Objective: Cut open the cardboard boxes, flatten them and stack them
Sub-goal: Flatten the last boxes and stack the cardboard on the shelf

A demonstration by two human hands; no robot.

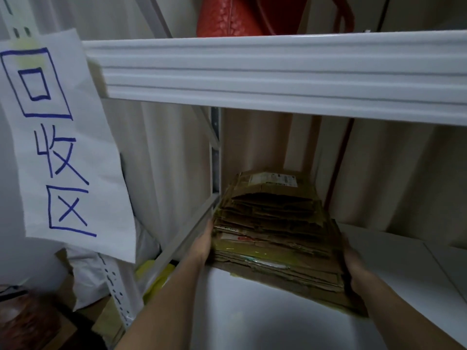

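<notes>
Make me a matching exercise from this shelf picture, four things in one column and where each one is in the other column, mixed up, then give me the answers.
Things:
1. stack of flattened cardboard
2. red bag
3. paper sign
4. left hand

Places:
A. on the upper shelf, above the white beam
B. against the stack's left side
C. hanging at the left, with blue handwriting
D. lying on the white lower shelf

Pairs: 1-D, 2-A, 3-C, 4-B
</notes>
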